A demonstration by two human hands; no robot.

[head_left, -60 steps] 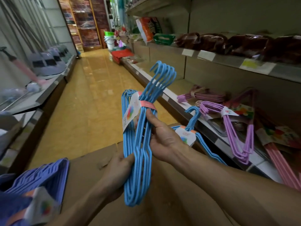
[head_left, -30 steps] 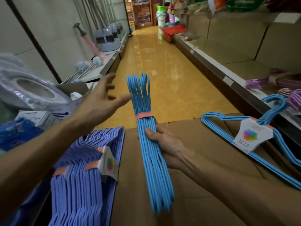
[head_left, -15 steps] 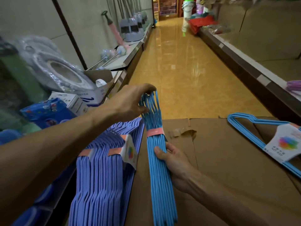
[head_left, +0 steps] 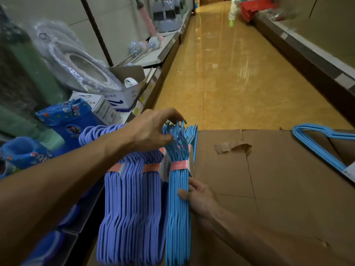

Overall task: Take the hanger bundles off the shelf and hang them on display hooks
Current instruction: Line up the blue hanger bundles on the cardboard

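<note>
A light blue hanger bundle (head_left: 177, 204) with a pink band hangs edge-on beside several purple hanger bundles (head_left: 130, 208) at the left edge of a cardboard box. My left hand (head_left: 151, 129) pinches the blue bundle's hooks at the top. My right hand (head_left: 199, 196) grips the bundle's body lower down, thumb in front and fingers behind. The hook that carries the bundles is hidden behind my left hand. Another light blue bundle (head_left: 322, 144) lies flat on the box at the right.
The large cardboard box (head_left: 269, 189) fills the space in front of me. The left shelf holds blue packaged goods (head_left: 63, 120), a white box (head_left: 119, 98) and a wrapped grey seat (head_left: 76, 62). A yellow tiled aisle (head_left: 221, 73) runs ahead between shelves.
The blue bundle has moved left and now sits against the purple bundles. My left hand has moved from an open reach onto its hooks. The view has swung left and down.
</note>
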